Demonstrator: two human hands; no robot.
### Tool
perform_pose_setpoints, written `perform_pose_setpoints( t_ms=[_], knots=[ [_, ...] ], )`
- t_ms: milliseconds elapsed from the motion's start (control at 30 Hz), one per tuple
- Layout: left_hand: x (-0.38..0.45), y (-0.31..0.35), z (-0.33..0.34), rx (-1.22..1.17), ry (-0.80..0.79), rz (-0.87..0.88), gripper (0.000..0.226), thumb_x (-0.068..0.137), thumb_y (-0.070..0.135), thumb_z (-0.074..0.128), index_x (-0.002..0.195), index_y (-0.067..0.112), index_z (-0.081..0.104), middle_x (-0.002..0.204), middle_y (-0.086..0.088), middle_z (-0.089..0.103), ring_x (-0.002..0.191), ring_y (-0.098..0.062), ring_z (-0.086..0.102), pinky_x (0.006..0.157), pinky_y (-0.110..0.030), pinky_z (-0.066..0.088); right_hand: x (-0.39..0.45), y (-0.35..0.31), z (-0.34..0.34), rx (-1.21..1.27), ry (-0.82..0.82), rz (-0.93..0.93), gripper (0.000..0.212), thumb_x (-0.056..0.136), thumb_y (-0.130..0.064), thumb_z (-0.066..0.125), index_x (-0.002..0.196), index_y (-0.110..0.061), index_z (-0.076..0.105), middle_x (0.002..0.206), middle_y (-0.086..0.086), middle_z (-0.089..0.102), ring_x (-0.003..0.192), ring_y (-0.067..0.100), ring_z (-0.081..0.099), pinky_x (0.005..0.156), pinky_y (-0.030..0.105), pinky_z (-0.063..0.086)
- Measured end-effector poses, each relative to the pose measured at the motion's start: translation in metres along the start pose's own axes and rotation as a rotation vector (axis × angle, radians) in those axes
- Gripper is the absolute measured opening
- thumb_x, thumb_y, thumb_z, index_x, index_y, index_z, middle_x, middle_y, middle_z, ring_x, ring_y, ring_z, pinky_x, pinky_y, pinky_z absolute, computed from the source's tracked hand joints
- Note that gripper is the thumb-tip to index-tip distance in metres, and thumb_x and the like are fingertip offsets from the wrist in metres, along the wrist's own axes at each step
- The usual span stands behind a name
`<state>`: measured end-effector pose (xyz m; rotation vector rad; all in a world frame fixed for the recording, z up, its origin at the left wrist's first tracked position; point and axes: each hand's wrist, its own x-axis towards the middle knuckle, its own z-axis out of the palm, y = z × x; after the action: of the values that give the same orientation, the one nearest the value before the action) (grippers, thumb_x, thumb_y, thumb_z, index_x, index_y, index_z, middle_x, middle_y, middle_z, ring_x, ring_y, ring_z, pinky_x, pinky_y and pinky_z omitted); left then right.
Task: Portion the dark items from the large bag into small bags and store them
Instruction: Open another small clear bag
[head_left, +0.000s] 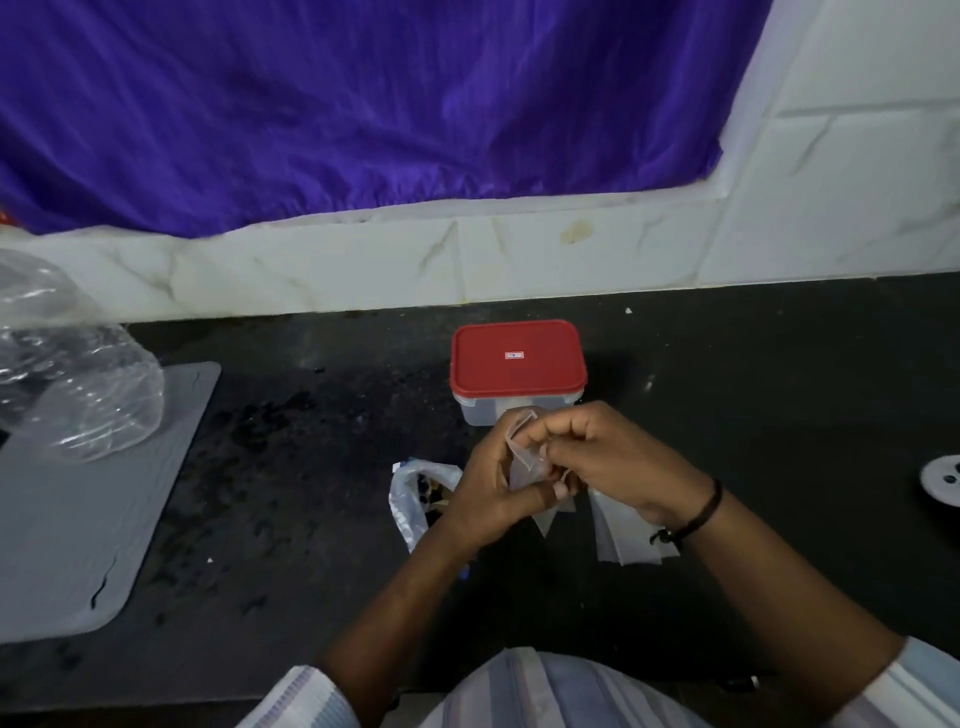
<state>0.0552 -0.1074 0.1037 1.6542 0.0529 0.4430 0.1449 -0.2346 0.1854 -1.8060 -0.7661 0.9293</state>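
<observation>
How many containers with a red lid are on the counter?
1: the red-lidded container stands on the dark counter, just beyond both hands. No others are visible.

Purple curtain (337, 104) fills the upper frame; grey mat (78, 509) lies left; white round disc (943, 480) at right edge.

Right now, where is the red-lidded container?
The red-lidded container sits centre of the head view on the dark counter, just beyond both hands, near the tiled wall.
</observation>
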Motion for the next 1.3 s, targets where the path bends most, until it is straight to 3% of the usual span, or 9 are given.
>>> perform_pose_setpoints(
  t_ms=[100, 233, 400, 500, 633, 800, 1000, 1167, 1300],
  knots=[
    [-0.005, 0.002, -0.004, 0.004, 0.03, 0.0, 0.05, 0.076, 0.016, 0.075, 0.119, 0.004, 0.052, 0.104, -0.01, 0.063, 0.096, -0.024, 0.063, 0.082, -0.047, 0.053, 0.005, -0.008, 0.003, -0.141, -0.052, -0.011, 0.025, 0.094, -0.007, 0.053, 0.096, -0.015, 0.076, 0.085, 0.004, 0.074, 0.074, 0.012, 0.068, 0.065, 0.023, 0.055],
    [-0.012, 0.002, -0.011, 0.178, 0.053, 0.004, 0.044, 0.074, 0.019, 0.076, 0.109, 0.007, 0.053, 0.095, 0.004, 0.064, 0.085, -0.011, 0.063, 0.074, -0.029, 0.05, 0.015, -0.013, 0.009, -0.502, -0.054, -0.084, 0.016, 0.087, -0.017, 0.063, 0.075, -0.009, 0.071, 0.066, 0.001, 0.065, 0.056, 0.008, 0.056, 0.057, 0.023, 0.045],
    [-0.021, -0.003, -0.019, 0.338, 0.056, 0.02, 0.048, 0.072, 0.02, 0.081, 0.111, 0.009, 0.054, 0.099, 0.012, 0.062, 0.089, -0.005, 0.064, 0.075, -0.021, 0.049, 0.024, -0.022, 0.023, -0.754, -0.23, -0.111, 0.019, 0.09, -0.01, 0.058, 0.1, -0.018, 0.073, 0.088, -0.004, 0.069, 0.075, 0.01, 0.065, 0.069, 0.027, 0.055],
    [-0.026, -0.006, -0.023, 0.391, 0.079, 0.012, 0.047, 0.071, 0.024, 0.078, 0.11, 0.016, 0.053, 0.1, 0.013, 0.061, 0.092, -0.005, 0.063, 0.076, -0.025, 0.05, 0.031, -0.026, 0.031, -0.87, -0.256, -0.103, 0.017, 0.091, -0.017, 0.059, 0.1, -0.017, 0.074, 0.089, 0.0, 0.068, 0.078, 0.014, 0.063, 0.073, 0.031, 0.054],
    [-0.029, -0.006, -0.031, 0.42, 0.138, 0.0, 0.044, 0.071, 0.02, 0.075, 0.102, 0.037, 0.048, 0.092, 0.021, 0.059, 0.084, -0.006, 0.063, 0.072, -0.03, 0.051, 0.039, -0.03, 0.039, -0.951, -0.216, -0.122, 0.022, 0.09, -0.034, 0.06, 0.088, -0.016, 0.073, 0.074, -0.001, 0.063, 0.062, 0.009, 0.055, 0.06, 0.029, 0.047],
    [-0.038, -0.008, -0.047, 0.407, 0.147, 0.009, 0.045, 0.074, 0.011, 0.079, 0.11, 0.01, 0.052, 0.096, -0.002, 0.064, 0.085, -0.015, 0.066, 0.072, -0.038, 0.055, 0.049, -0.033, 0.054, -0.997, -0.37, -0.14, 0.016, 0.094, -0.022, 0.052, 0.093, -0.021, 0.068, 0.073, -0.009, 0.051, 0.065, 0.006, 0.049, 0.059, 0.022, 0.037],
    [-0.048, -0.011, -0.059, 0.474, 0.155, -0.01, 0.041, 0.075, 0.013, 0.078, 0.106, 0.012, 0.051, 0.094, 0.001, 0.065, 0.084, -0.014, 0.066, 0.069, -0.04, 0.055, 0.058, -0.039, 0.062, -0.961, -0.504, -0.125, 0.032, 0.095, -0.01, 0.045, 0.07, -0.028, 0.053, 0.075, -0.006, 0.055, 0.072, 0.011, 0.053, 0.067, 0.025, 0.043],
    [-0.05, -0.01, -0.065, 0.519, 0.147, -0.038, 0.042, 0.075, 0.016, 0.079, 0.105, 0.016, 0.05, 0.093, 0.008, 0.063, 0.082, -0.011, 0.065, 0.067, -0.037, 0.055, 0.062, -0.038, 0.067, -0.901, -0.431, -0.173, 0.024, 0.093, -0.015, 0.057, 0.072, -0.026, 0.058, 0.072, -0.008, 0.058, 0.067, 0.008, 0.056, 0.061, 0.021, 0.042],
    [-0.05, -0.008, -0.07, 0.546, 0.127, -0.042, 0.045, 0.074, 0.021, 0.08, 0.107, 0.02, 0.048, 0.093, 0.009, 0.062, 0.081, -0.01, 0.064, 0.064, -0.034, 0.055, 0.065, -0.037, 0.068, -0.944, -0.504, -0.163, 0.028, 0.091, -0.009, 0.054, 0.071, -0.027, 0.057, 0.075, -0.006, 0.057, 0.073, 0.015, 0.059, 0.069, 0.03, 0.049]
  ],
)
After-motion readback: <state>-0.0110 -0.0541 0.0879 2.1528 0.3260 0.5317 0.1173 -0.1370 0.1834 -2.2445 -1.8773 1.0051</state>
